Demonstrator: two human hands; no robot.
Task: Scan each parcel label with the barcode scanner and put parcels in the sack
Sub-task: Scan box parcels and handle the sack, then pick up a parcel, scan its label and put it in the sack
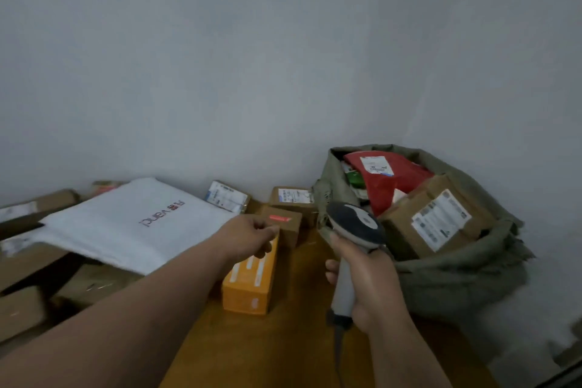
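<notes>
room: plain grey wall [220, 57], corner at right; brown floor [283, 350] below
sack: grey-green sack [456, 277] in the corner, mouth open, stuffed to the rim
in sack: red bag [390, 183] with a white label, brown box [441, 217] with a big label facing up, some green packaging behind
scanner: grey scanner [352, 230], head up and tilted toward the parcels, cable running down off frame
right hand: right hand [368, 280] wrapped round the scanner handle, fingers clamped on it
left hand: left hand [248, 238] reached out over the orange box [252, 277], fingers curled at its far end; real grip or only touching, can't tell
red mark: red patch of light on the small box [283, 227] just behind the orange one
other parcels: white bag [132, 224] with printed lettering lying over brown boxes at left; two labelled boxes [226, 197] against the wall
</notes>
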